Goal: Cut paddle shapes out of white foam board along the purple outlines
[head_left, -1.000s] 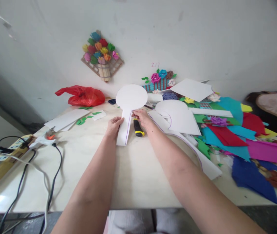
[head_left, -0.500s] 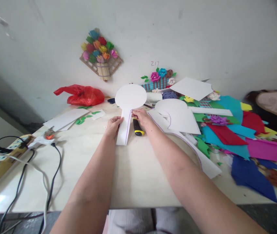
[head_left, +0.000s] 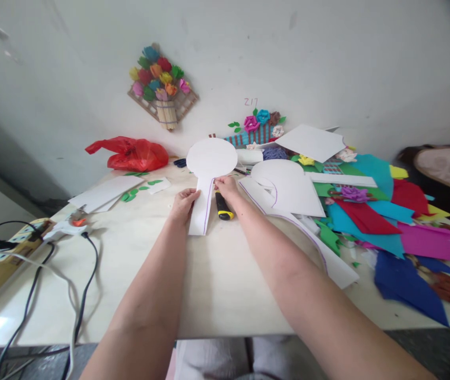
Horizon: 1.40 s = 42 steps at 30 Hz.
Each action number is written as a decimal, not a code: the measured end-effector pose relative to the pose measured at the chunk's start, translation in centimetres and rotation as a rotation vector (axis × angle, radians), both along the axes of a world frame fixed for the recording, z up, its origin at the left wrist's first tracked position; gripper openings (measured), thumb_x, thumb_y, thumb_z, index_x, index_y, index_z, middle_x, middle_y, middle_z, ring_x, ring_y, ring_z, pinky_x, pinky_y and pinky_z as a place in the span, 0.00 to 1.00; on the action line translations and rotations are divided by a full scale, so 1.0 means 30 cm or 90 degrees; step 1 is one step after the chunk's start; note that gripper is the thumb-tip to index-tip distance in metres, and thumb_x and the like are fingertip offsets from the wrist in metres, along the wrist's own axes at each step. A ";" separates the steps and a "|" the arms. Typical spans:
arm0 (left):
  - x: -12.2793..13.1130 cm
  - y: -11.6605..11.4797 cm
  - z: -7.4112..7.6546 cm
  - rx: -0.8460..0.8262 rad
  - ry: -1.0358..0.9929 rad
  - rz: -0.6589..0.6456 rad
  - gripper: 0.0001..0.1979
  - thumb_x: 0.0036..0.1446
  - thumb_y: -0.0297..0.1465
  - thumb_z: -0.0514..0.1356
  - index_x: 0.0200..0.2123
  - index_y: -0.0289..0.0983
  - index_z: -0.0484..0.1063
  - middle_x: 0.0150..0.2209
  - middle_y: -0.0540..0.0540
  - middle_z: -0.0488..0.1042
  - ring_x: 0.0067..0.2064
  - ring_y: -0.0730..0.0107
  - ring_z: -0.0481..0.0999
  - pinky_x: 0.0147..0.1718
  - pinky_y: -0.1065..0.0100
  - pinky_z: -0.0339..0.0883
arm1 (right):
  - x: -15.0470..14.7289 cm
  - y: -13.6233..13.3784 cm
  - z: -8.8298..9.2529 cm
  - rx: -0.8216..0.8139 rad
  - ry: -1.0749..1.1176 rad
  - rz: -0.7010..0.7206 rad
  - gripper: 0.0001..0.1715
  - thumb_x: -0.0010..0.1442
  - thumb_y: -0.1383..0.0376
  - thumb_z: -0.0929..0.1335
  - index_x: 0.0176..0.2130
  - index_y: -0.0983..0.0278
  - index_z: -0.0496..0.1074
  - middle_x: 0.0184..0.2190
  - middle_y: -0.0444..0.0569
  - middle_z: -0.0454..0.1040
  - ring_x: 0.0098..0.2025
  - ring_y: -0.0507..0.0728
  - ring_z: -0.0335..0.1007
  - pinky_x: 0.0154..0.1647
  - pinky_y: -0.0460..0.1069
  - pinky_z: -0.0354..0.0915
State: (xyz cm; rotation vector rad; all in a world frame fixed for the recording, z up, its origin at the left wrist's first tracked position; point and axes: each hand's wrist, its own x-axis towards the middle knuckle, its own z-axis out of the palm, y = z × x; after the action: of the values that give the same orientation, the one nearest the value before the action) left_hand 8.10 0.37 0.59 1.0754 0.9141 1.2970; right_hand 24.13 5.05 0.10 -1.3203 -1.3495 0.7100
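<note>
A white board cutout [head_left: 212, 157], round at the top with a straight stem, is held in front of me just above the table. One edge of its stem carries a purple line. My left hand [head_left: 185, 203] pinches the stem's left edge, while my right hand [head_left: 227, 188] pinches its right edge near the neck. Close below my right hand lies a black and yellow utility knife [head_left: 223, 207], its upper end partly hidden. To the right rest another rounded white board piece [head_left: 288, 184] and a curved offcut [head_left: 323, 253] with a purple outline.
Coloured felt sheets [head_left: 371, 216] and paper flowers cover the table's right side. A red plastic bag [head_left: 137, 154] sits at the back left, behind white board scraps [head_left: 104, 192]. A power strip [head_left: 7, 269] with loose cables lies along the left edge.
Both hands keep their grip on the white cutout, which has barely moved. The whole view has shifted very slightly.
</note>
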 end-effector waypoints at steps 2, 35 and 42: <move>0.000 0.001 0.000 0.004 0.002 -0.002 0.21 0.27 0.38 0.72 0.26 0.34 0.71 0.19 0.51 0.73 0.20 0.73 0.69 0.20 0.71 0.61 | -0.002 -0.012 0.011 -0.023 -0.095 -0.037 0.10 0.55 0.67 0.64 0.26 0.64 0.73 0.24 0.43 0.74 0.29 0.51 0.69 0.36 0.46 0.62; -0.010 -0.010 0.014 -0.014 -0.007 -0.018 0.18 0.31 0.37 0.71 0.27 0.34 0.73 0.19 0.49 0.72 0.19 0.72 0.68 0.19 0.71 0.61 | -0.033 -0.040 0.024 0.016 0.213 0.012 0.05 0.47 0.66 0.65 0.23 0.64 0.70 0.19 0.41 0.68 0.24 0.49 0.63 0.31 0.44 0.60; -0.018 -0.014 0.025 -0.025 -0.014 -0.023 0.19 0.29 0.37 0.72 0.26 0.34 0.73 0.17 0.50 0.71 0.17 0.74 0.66 0.16 0.72 0.59 | -0.026 -0.053 0.043 0.058 0.168 0.056 0.06 0.46 0.66 0.65 0.21 0.64 0.69 0.19 0.40 0.67 0.25 0.48 0.62 0.32 0.44 0.59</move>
State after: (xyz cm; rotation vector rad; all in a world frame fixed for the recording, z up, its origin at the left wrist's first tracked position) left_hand 7.57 -0.04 1.35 1.0409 0.8966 1.2547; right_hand 23.35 3.45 1.39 -1.0595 -1.2160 0.8427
